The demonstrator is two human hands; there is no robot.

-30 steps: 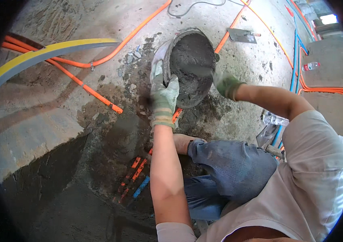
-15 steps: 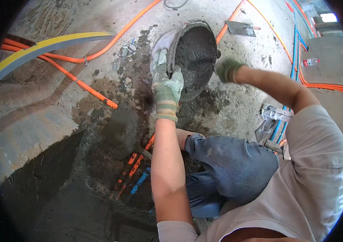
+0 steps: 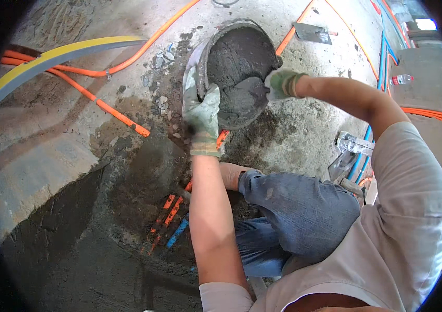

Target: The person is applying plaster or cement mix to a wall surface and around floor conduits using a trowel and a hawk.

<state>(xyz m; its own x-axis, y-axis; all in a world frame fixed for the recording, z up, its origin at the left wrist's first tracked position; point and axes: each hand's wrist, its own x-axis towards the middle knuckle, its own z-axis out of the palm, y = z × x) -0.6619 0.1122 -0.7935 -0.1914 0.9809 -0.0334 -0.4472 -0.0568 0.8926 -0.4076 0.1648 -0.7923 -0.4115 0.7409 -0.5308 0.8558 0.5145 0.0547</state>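
A bucket (image 3: 196, 58) of wet grey mortar (image 3: 239, 52) tilts with its mouth facing me. My left hand (image 3: 202, 109), in a pale green work glove, is closed on the bucket's left side, thumb near the rim. At the right rim, my gloved right hand (image 3: 283, 85) is closed round what looks like a trowel's handle, mostly hidden by the fingers. The mortar-coated trowel blade (image 3: 251, 89) lies against the mortar inside the bucket.
Orange conduits (image 3: 122, 114) and a yellow-grey curved strip (image 3: 65, 51) cross the floor at left. A flat trowel (image 3: 312, 33) lies beyond the bucket. Cut orange and blue pipes (image 3: 178, 231) stick out of dark mortar near my left forearm. Tools (image 3: 353, 145) and blue pipes lie right.
My left hand and the bucket have shifted slightly left, and the bucket's mouth turns more toward me. My right hand has moved left to the rim, bringing the trowel blade into the mortar.
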